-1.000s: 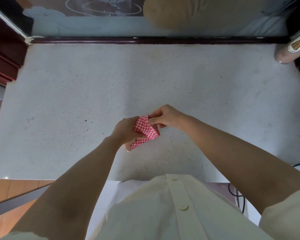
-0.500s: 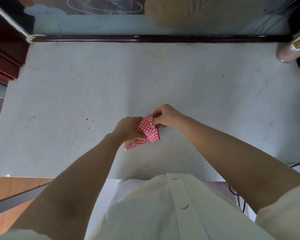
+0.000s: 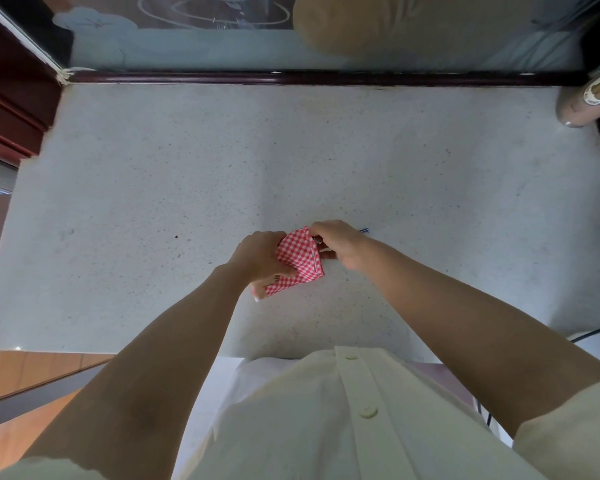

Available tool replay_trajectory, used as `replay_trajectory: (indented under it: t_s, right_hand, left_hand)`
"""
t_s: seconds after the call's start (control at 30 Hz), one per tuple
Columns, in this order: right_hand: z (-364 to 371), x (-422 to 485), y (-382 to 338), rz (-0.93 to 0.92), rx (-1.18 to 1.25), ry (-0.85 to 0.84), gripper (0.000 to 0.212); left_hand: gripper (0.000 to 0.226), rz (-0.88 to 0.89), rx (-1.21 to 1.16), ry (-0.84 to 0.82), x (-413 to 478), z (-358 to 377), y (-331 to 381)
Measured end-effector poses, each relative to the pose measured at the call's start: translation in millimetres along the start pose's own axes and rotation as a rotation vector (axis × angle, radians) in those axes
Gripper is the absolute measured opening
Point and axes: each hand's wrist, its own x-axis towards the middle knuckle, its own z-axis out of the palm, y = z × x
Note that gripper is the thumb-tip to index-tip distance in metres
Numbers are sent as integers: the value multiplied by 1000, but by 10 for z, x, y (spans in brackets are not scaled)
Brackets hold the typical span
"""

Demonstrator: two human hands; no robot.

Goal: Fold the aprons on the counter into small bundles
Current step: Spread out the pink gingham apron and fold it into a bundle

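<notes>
Item: apron (image 3: 300, 261), red-and-white checked cloth, folded down to a small, roughly square bundle with one stitched edge showing on its right side.

Location: held over the near middle of the table (image 3: 187, 188), between both hands, just ahead of the person's body. Whether the bundle touches the surface cannot be told.

Left hand (image 3: 260, 258): grips the bundle's left side, thumb laid across the near face of the cloth, the other fingers (image 3: 257, 291) curled round beneath it.

Right hand (image 3: 340, 242): fingertips closed in a pinch on the bundle's far upper corner, knuckles raised, wrist angled in from the right.

Table: pale speckled stone, bounded at the back by a dark wooden rail (image 3: 291, 77).

Other contents:
- Bottle (image 3: 586, 102), pale pinkish with a label, at the far right corner of the table, partly cut off by the frame edge.
- Small blue-and-white scrap (image 3: 363, 230) just beyond the right hand; too small to identify.
- Glass panel (image 3: 187, 46) with frosted patterns behind the rail.
- Dark red-brown cabinet (image 3: 11, 98) at the far left.
- Black cable (image 3: 596, 332) at the right edge, near the table's front.
- Wooden floor (image 3: 21, 375), lower left.
- Cream shirt (image 3: 326, 427) with buttons, short sleeves, bottom of view.
</notes>
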Motion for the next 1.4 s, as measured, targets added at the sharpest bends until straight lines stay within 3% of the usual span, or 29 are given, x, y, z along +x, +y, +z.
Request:
replay_trajectory:
  t_s: [0.2, 0.4, 0.47, 0.6, 0.77, 0.93, 1.07, 1.2, 1.27, 1.33, 1.4]
  right_hand:
    - [-17, 3, 9, -94, 148, 88, 14]
    - [-108, -72, -32, -90, -40, -88, 19]
    - [-111, -68, -29, -66, 54, -92, 15]
    - [-92, -58, -48, -21, 484, -124, 17]
    - [-133, -23, -79, -82, 218, -60, 15]
    - [-144, -82, -4, -195, -226, -258, 37]
    - [-236, -130, 34, -52, -145, -445, 48]
    - [-198, -139, 9, -58, -18, -369, 45]
    - [-160, -136, -24, -62, 88, -302, 37]
    - [-131, -145, -64, -66, 208, -249, 21]
    - [-110, -132, -95, -44, 381, -162, 16]
  left_hand:
    - [81, -10, -104, 58, -9, 12, 15]
    - [85, 0, -94, 14, -53, 29, -48]
    - [85, 1, -122, 32, -46, 38, -46]
    - [80, 3, -125, 46, -41, 51, -102]
    - [78, 19, -117, 58, -61, 115, -149]
    - [80, 32, -257, -64, -29, 68, -120]
    - [74, 12, -540, -191, -48, -2, -198]
    - [78, 12, -724, -204, -71, -9, -198]
    - [83, 5, -760, -122, -67, 31, -163]
    - [93, 4, -685, 136, -53, 87, -121]
    - [84, 68, -568, 375, -24, 129, -62]
